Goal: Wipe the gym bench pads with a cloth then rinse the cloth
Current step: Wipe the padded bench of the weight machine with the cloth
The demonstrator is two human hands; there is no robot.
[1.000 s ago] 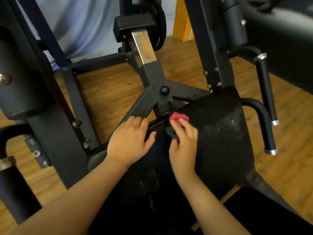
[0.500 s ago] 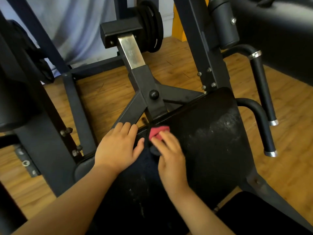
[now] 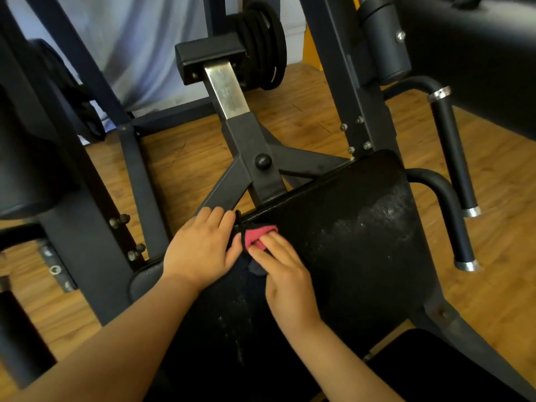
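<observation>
One shift: right hand (image 3: 287, 274) slid cloth (image 3: 255, 235) leftward, beside left hand (image 3: 200, 248).

— Where's the cloth?
— The cloth (image 3: 259, 235) is pink and bunched, and lies on the bench pad (image 3: 348, 256) close to its upper edge, just left of frame centre. Only part of it shows.
— And the pad?
— Black and glossy, filling the centre and lower middle of the frame. Whitish speckled streaks mark its right side and a patch lower down.
</observation>
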